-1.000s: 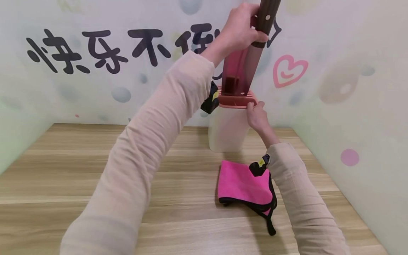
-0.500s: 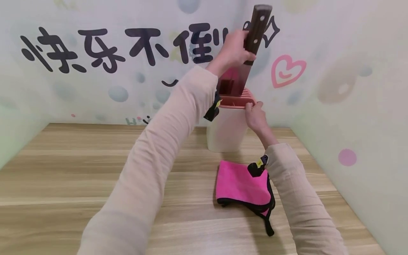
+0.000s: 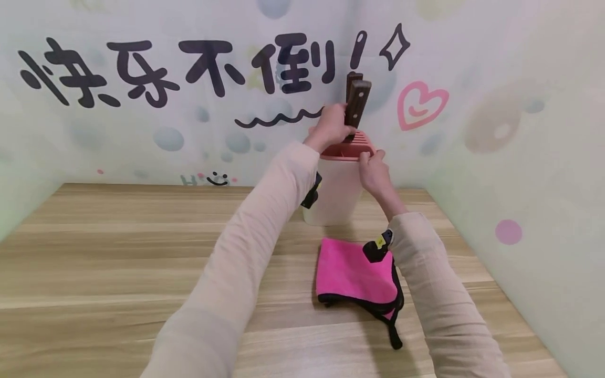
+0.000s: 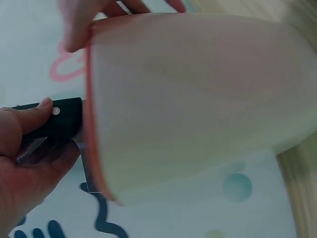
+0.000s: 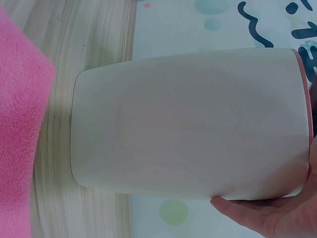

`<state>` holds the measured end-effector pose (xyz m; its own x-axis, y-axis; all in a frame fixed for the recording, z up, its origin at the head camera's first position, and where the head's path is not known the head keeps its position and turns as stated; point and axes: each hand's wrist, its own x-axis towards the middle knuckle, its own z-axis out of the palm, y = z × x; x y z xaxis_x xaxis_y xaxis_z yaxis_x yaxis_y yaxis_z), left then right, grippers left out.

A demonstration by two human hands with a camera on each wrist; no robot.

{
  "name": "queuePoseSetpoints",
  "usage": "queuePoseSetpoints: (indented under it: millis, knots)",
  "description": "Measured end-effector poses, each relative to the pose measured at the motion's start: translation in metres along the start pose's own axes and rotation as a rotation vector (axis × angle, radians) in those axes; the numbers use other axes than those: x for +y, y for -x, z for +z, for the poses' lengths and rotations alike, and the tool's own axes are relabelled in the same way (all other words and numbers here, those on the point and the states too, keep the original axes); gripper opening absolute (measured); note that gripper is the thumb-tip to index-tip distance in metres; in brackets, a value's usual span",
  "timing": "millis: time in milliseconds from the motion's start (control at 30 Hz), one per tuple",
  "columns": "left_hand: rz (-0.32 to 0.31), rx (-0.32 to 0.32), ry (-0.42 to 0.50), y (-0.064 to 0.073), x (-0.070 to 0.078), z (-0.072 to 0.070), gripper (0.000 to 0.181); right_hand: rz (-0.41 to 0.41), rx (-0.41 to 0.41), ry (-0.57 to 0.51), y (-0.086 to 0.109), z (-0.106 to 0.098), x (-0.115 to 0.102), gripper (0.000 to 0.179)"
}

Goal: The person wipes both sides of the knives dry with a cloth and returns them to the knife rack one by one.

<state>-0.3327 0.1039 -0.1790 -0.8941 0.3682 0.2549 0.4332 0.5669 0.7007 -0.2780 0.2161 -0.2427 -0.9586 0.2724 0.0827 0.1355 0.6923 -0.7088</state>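
Observation:
A white knife holder (image 3: 333, 194) with a salmon-pink slotted top stands upright against the back wall. My left hand (image 3: 333, 126) grips the dark, riveted handle of a broad knife (image 3: 360, 97) low down, just above the slots. In the left wrist view a strip of its blade shows beside the rim; the rest is hidden inside the holder. Behind it rises a second dark knife handle (image 3: 354, 79). My right hand (image 3: 375, 173) holds the holder's front right rim, and in the right wrist view its fingers (image 5: 242, 212) lie along the holder's side.
A folded pink cloth (image 3: 354, 273) with black edging lies on the wooden table (image 3: 142, 273) in front of the holder. The patterned back wall (image 3: 165, 115) stands close behind the holder, and a side wall (image 3: 510, 184) rises at the right.
My left hand has moved down with the broad knife, whose blade has sunk into the holder. The second handle has come into sight. My right hand stays on the rim.

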Motion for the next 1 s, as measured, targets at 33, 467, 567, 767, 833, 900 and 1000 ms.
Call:
queuePoseSetpoints:
  millis: [33,467,567,767,833,900,1000]
  knots:
    - [-0.018,0.003,-0.017,0.0,-0.003,0.003,0.033,-0.005,0.001,0.005,0.0,0.0,0.0,0.047]
    - [-0.042,0.069,-0.06,0.001,-0.013,0.012,0.034,-0.027,-0.014,0.019,-0.002,-0.002,0.002,0.049]
    - [-0.047,0.089,-0.093,0.001,-0.015,0.012,0.036,-0.026,-0.014,0.015,-0.003,-0.002,0.002,0.048]
    - [-0.05,0.109,-0.16,0.002,-0.019,0.013,0.035,-0.036,0.003,0.026,-0.005,-0.003,0.003,0.047]
    - [-0.043,0.098,-0.14,0.002,-0.02,0.013,0.032,-0.034,0.004,0.03,-0.006,-0.004,0.004,0.048]
    - [-0.034,0.092,-0.124,0.002,-0.021,0.013,0.029,-0.034,-0.002,0.033,-0.007,-0.005,0.004,0.049]
    - [-0.013,0.071,-0.111,0.004,-0.024,0.013,0.027,-0.035,-0.015,0.035,-0.007,-0.006,0.004,0.051]
